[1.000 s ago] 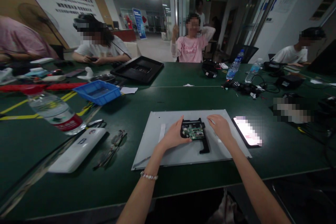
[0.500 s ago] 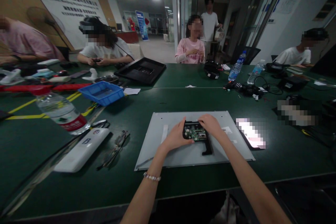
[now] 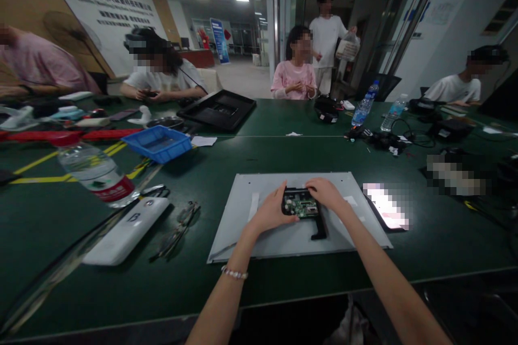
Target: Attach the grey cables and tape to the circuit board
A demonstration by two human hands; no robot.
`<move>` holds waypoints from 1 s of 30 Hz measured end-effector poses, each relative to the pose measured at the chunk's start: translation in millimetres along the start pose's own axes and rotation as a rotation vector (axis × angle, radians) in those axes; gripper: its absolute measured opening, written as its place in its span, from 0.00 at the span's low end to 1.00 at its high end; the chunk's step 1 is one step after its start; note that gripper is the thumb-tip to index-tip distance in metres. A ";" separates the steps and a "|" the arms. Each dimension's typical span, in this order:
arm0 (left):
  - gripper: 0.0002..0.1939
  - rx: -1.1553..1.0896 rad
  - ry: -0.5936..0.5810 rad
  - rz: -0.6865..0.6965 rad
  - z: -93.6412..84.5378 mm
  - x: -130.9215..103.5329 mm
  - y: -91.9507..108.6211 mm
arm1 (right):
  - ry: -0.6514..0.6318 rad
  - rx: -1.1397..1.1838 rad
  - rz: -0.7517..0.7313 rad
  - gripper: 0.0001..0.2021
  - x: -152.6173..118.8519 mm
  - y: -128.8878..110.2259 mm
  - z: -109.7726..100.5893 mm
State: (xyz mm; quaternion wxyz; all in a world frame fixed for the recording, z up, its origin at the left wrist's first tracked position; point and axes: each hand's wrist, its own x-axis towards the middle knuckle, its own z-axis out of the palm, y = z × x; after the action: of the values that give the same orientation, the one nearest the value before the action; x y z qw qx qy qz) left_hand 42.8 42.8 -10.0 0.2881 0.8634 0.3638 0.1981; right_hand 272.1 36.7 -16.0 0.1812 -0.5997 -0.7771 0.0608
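Observation:
A green circuit board (image 3: 304, 206) sits in a black plastic frame (image 3: 320, 226), which has an L-shaped arm reaching toward me. Beneath it lies a flat grey metal panel (image 3: 234, 215), like the back of a display. My left hand (image 3: 272, 209) clasps the frame's left side, thumb at the near edge and fingers at the far corner. At the far right corner, my right hand (image 3: 325, 192) is closed on the frame with bent fingers; its fingertips are partly hidden. A bright-screened phone (image 3: 386, 207) lies just right of the panel.
To the left are eyeglasses (image 3: 178, 229), a white power bank (image 3: 127, 232), a water bottle (image 3: 97, 172) and a blue tray (image 3: 157, 145). A black monitor casing (image 3: 218, 109) lies farther back. Cables and bottles stand at the right rear. Several people are around the table.
Both my hands and the black frame have stayed almost still. In the background, the standing person has come nearer, with a bag raised in one hand.

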 end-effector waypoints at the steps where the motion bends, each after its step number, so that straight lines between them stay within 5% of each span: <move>1: 0.57 0.002 0.000 0.000 0.0 0.0 -0.3 | -0.001 0.008 0.000 0.14 0.4 1.3 0.3; 30: 0.58 0.038 -0.006 0.018 -0.7 -0.6 -0.3 | -0.036 -0.050 0.027 0.12 -1.8 -8.0 -0.7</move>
State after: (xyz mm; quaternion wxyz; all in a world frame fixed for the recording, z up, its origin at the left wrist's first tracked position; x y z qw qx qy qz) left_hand 41.9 42.8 -9.7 0.2709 0.8725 0.3588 0.1911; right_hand 265.5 32.7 -13.2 0.1511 -0.6132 -0.7734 0.0547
